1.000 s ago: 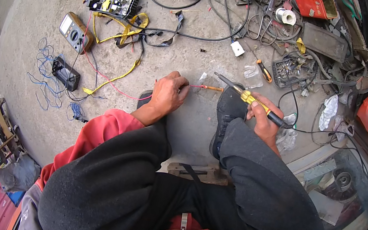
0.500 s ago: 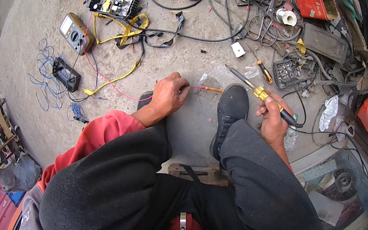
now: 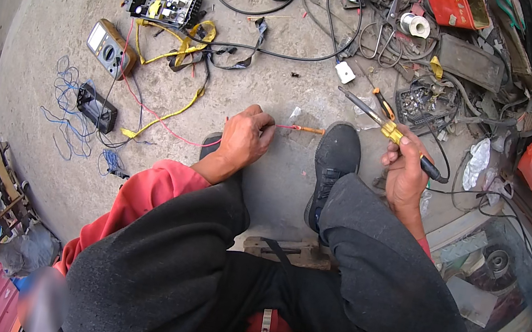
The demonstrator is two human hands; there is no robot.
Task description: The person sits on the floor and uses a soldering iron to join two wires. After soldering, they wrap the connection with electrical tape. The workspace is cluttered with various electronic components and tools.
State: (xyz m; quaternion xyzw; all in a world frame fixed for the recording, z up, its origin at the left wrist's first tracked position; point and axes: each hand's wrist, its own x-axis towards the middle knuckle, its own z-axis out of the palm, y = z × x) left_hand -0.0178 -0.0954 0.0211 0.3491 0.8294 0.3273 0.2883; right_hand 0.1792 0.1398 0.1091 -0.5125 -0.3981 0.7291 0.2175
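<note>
Right hand (image 3: 409, 177) grips the soldering iron (image 3: 393, 132), shifted rightward since the earlier frame and no longer overlapping the shoe (image 3: 339, 154). Left hand (image 3: 246, 138), unmoved, pinches the pink wire (image 3: 285, 126); its orange end points toward the shoe.

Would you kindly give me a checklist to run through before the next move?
1. Soldering iron gripped by its handle in the right hand: ok.
2. Iron tip pointing away from both hands: ok.
3. Pink wire held in the left hand: ok, its orange-brown end sticks out past the fingers.
4. That end well clear of the right shoe: not ok, it reaches the shoe's edge.
5. Solder spool close by: not ok, it lies off among the clutter.
6. Iron hot: cannot tell.
</note>
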